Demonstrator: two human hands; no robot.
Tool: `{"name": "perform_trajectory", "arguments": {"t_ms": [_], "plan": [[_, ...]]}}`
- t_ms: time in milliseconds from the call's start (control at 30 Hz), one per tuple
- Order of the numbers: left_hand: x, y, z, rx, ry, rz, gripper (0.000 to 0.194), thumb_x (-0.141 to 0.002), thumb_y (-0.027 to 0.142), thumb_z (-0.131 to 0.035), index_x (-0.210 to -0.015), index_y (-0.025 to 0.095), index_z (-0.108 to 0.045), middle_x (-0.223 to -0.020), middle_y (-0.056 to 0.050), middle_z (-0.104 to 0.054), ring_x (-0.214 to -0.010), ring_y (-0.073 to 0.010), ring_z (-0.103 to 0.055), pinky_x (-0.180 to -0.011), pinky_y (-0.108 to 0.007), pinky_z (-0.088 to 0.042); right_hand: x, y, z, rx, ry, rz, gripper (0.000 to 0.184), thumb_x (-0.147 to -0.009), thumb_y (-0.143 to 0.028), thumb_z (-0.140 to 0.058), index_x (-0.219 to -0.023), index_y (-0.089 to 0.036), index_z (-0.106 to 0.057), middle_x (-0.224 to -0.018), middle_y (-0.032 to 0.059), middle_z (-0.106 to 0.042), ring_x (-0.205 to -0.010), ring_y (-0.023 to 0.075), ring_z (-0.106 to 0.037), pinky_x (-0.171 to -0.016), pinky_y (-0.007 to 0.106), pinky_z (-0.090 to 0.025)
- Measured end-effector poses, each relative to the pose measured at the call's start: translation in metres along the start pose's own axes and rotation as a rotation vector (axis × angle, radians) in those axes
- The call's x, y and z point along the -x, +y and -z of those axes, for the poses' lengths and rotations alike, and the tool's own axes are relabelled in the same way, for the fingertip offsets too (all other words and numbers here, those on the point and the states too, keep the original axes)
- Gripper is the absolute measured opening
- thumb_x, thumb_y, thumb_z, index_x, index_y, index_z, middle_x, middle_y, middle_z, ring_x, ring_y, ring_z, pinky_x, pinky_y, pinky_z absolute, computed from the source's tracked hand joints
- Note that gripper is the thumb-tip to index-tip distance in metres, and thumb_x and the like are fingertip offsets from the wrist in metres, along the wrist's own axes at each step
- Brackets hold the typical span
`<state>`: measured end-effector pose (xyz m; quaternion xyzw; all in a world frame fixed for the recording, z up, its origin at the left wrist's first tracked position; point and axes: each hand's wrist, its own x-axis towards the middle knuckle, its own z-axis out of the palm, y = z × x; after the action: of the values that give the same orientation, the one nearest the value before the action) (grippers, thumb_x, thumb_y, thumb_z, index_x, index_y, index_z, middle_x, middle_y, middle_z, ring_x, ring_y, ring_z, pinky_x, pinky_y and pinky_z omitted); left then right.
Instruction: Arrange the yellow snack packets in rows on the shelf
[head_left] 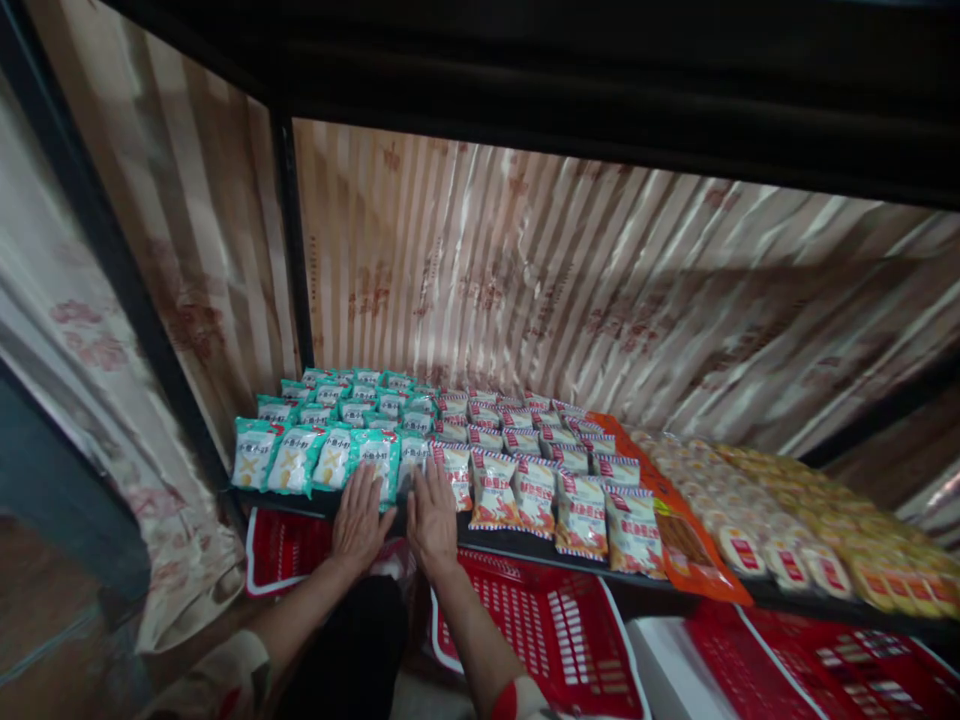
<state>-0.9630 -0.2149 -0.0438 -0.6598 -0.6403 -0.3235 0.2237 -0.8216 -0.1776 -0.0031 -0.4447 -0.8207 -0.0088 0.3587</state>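
Rows of green-edged snack bags [294,462] stand on the left part of a dark shelf [540,546]. My left hand [361,520] lies against the front of one green-edged bag [377,455], its fingers stretched out. Beside it, my right hand [433,510] also has its fingers extended, over the front of another green-edged bag [414,452] at the border with the striped-top bags. Neither hand grips anything. Red-and-white snack bags with striped tops [493,490] fill the shelf just to the right of my right hand.
An orange package [694,545] lies right of the striped-top bags, followed by rows of round packaged items [742,550] and yellow ones [877,580]. Red baskets [559,610] stand below the shelf, near a white box [667,660]. Striped, flowered curtains [480,260] hang behind; a black post [295,240] rises at left.
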Motion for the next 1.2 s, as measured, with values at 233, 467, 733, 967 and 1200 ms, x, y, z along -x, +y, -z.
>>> {"name": "perform_trajectory", "arguments": {"t_ms": [233,467,733,967,1200], "plan": [[-0.011,0.008,0.001,-0.047,-0.078,-0.035,0.054,-0.082,0.030,-0.050,-0.133,0.011,-0.043,-0.145,-0.016,-0.036,-0.139,-0.0297,-0.019,-0.108,-0.048,-0.030,-0.055,0.005,-0.003,0.083,-0.055,0.054,0.045,-0.090,-0.024,-0.038,-0.133,-0.012,-0.046,-0.144,0.0129,-0.039,-0.139,0.0250,-0.022,-0.110,0.046,-0.024],[-0.017,0.004,-0.005,0.028,-0.126,0.029,0.049,-0.081,0.014,-0.043,-0.130,0.013,-0.045,-0.147,-0.015,-0.033,-0.141,-0.0277,-0.013,-0.107,-0.048,-0.033,-0.061,0.020,-0.015,0.102,-0.099,0.078,0.044,-0.089,-0.022,-0.040,-0.131,-0.013,-0.049,-0.138,0.0114,-0.048,-0.135,0.0274,-0.030,-0.110,0.047,-0.020],[-0.022,-0.005,-0.012,0.113,-0.121,-0.039,0.056,-0.077,0.004,-0.038,-0.132,0.014,-0.042,-0.147,-0.013,-0.034,-0.142,-0.0245,-0.011,-0.110,-0.049,-0.030,-0.062,0.022,-0.014,0.066,-0.096,0.062,0.039,-0.087,-0.016,-0.042,-0.123,-0.012,-0.055,-0.133,0.0100,-0.053,-0.134,0.0265,-0.032,-0.111,0.046,-0.019],[-0.022,-0.009,-0.010,0.042,-0.128,-0.047,0.060,-0.081,0.012,-0.037,-0.140,0.011,-0.030,-0.147,-0.013,-0.033,-0.141,-0.0243,-0.012,-0.113,-0.048,-0.024,-0.064,0.018,-0.013,0.063,-0.094,0.037,0.040,-0.083,-0.012,-0.041,-0.120,-0.009,-0.055,-0.132,0.0115,-0.054,-0.135,0.0262,-0.030,-0.112,0.046,-0.019],[-0.023,-0.014,-0.008,-0.035,-0.159,0.031,0.061,-0.085,0.029,-0.044,-0.143,0.015,-0.029,-0.151,-0.011,-0.024,-0.141,-0.0288,-0.009,-0.113,-0.048,-0.019,-0.063,0.019,-0.014,0.096,-0.103,0.061,0.042,-0.083,-0.011,-0.039,-0.122,-0.009,-0.054,-0.135,0.0127,-0.051,-0.137,0.0259,-0.027,-0.111,0.046,-0.020]]}}
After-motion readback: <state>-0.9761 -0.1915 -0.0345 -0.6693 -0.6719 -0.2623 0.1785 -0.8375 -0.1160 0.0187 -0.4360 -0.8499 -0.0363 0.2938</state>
